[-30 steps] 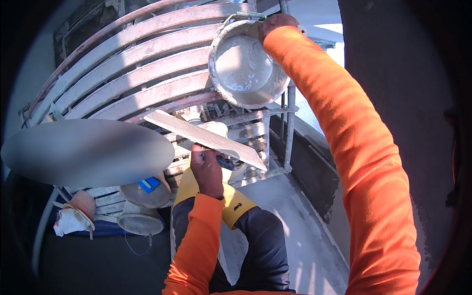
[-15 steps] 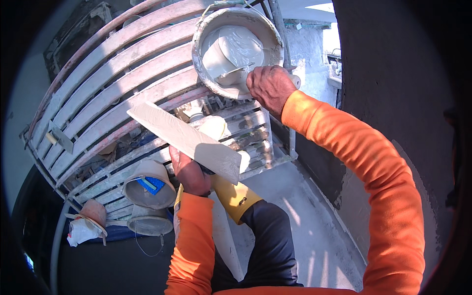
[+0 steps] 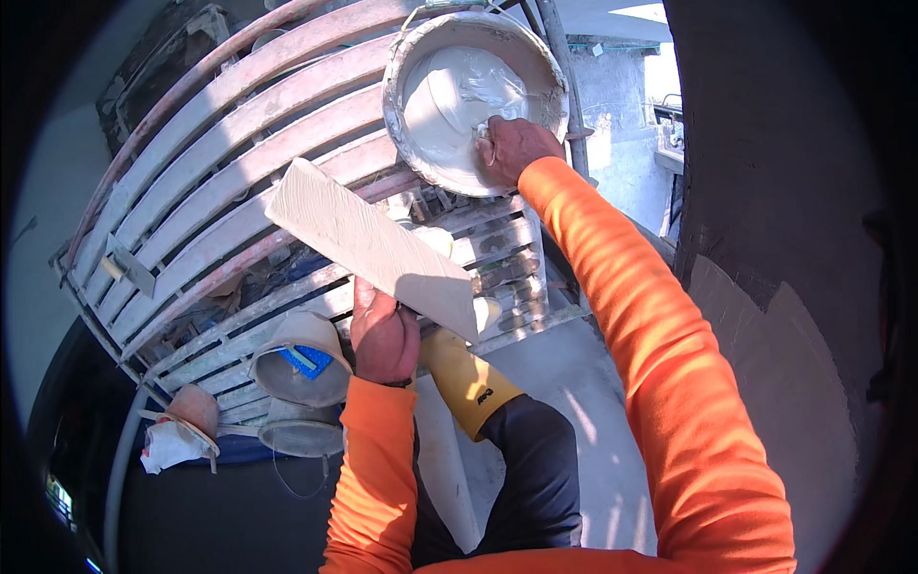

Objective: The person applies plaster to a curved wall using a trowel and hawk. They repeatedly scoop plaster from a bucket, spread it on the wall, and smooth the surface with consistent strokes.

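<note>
My left hand (image 3: 384, 337) is closed under a long plastering trowel (image 3: 373, 249). Its flat blade is coated with pale grey plaster, and its handle is hidden by the blade and fingers. At the upper right, my right hand (image 3: 518, 151) reaches into a large round bucket (image 3: 394, 115) of wet plaster (image 3: 442, 100). Its fingers are wrapped round a small trowel, whose handle showed beside the hand earlier. The trowel's blade is now mostly hidden by the hand and the plaster.
The bucket stands on a slatted platform (image 3: 229, 124), where a small float (image 3: 129, 268) lies at the left. Lower slats carry a tilted bucket holding a blue sponge float (image 3: 306, 360), and another bucket (image 3: 301, 435). A dark wall (image 3: 765, 172) rises at right. My yellow boot (image 3: 469, 383) is below.
My right hand has turned and pushed lower into the bucket, taking the small trowel toward the plaster. The plastering trowel in my left hand has shifted slightly up and right in view.
</note>
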A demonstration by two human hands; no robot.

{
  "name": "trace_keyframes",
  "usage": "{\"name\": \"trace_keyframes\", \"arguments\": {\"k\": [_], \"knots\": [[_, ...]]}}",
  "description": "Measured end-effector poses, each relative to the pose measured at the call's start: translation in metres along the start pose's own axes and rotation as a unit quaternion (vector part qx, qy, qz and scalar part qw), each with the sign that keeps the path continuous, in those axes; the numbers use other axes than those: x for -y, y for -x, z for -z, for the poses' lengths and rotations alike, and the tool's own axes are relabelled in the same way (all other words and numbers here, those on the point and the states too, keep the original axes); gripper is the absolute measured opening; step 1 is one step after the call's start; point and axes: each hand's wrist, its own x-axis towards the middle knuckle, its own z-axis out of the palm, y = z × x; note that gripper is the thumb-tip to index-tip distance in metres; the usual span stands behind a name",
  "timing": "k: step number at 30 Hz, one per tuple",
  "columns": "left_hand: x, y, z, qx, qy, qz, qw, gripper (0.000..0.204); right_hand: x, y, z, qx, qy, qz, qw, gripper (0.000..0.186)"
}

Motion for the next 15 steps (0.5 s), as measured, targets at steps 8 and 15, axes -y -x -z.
{"name": "trace_keyframes", "arguments": {"k": [8,15], "knots": [[-0.029,-0.005,0.021,0.146,-0.691,-0.349,0.616,0.035,-0.034,0.009,0.020,0.035,-0.083,0.036,0.995,0.044],[-0.023,-0.012,0.024,0.083,-0.706,-0.279,0.645,0.039,-0.053,0.023,0.022,0.006,-0.151,0.062,0.987,0.050]]}}
